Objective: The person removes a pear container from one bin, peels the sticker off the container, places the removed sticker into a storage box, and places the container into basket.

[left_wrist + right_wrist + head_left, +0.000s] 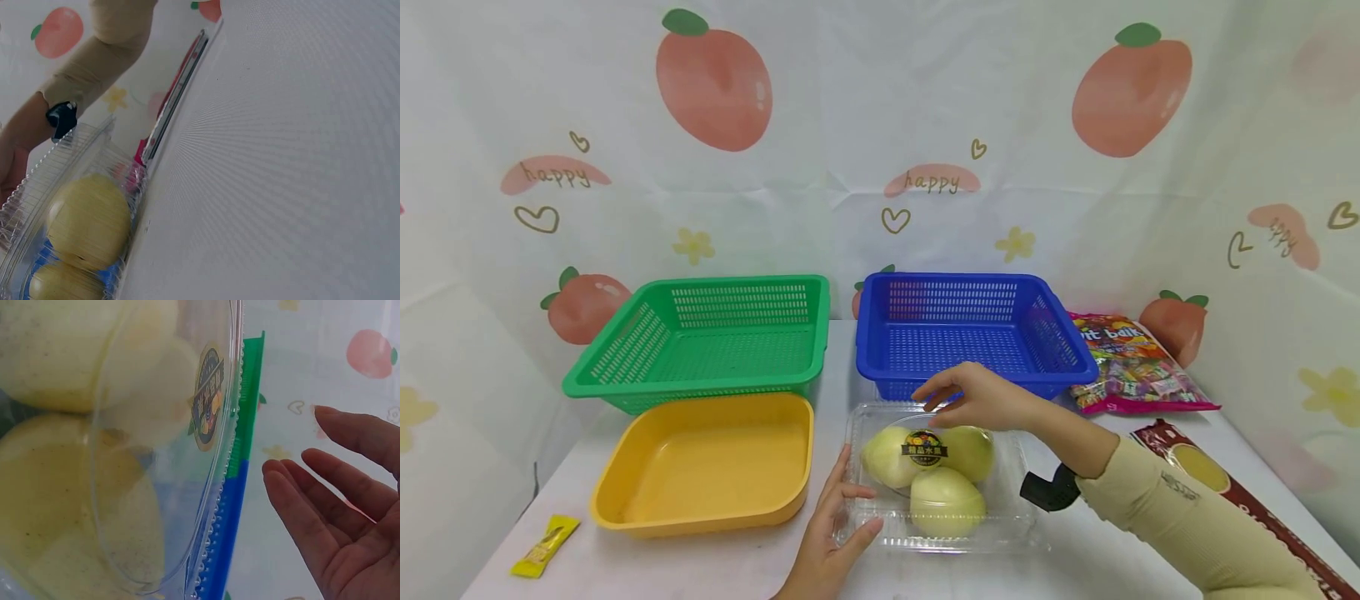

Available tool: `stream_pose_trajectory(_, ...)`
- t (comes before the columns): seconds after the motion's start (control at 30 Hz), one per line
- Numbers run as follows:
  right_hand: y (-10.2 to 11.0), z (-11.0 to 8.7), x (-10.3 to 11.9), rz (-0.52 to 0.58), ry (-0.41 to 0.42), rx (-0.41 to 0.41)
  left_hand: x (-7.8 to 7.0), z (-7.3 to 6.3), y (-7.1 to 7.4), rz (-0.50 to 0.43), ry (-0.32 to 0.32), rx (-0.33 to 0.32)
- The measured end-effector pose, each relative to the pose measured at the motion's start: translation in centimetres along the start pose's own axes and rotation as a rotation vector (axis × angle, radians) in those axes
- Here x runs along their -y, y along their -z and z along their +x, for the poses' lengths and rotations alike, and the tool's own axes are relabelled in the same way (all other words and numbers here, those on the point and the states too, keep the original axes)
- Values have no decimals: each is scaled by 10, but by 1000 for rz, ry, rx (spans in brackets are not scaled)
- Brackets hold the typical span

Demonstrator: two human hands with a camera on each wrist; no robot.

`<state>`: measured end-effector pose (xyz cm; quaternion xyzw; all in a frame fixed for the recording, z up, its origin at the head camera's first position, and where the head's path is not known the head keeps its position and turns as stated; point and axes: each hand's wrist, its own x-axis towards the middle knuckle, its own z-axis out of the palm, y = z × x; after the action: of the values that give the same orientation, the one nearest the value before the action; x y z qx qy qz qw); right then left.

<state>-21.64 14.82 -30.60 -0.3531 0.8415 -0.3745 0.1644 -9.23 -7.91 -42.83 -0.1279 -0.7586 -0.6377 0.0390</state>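
Clear box sits lower ctr of frame on bench, long axis running L–R; label on lid reads upright from btm edge, so box prob. set facing wearer. Pale yellow fruit, 3 pcs, inside. L hand lies along box's left side, grip unclenched, fingers fairly straight, prob. steadying it. R hand hangs by lid's upper edge, grip loose w/ nothing in it; R wrist view shows fingertips off the plastic. Blue basket just above box, green basket left of that, yellow tub below green; prob. ranged so all face wearer. Candy bag & brown pack at right; yellow sachet lower left.
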Motion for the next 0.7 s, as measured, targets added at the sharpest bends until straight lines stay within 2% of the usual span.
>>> stream_pose_trajectory(0.37,0,21,-6,11,-13,131,0,0,0,5,12,4)
stream_pose_trajectory(0.7,-5,33,-8,30,-87,176,1,0,-1,16,3,1)
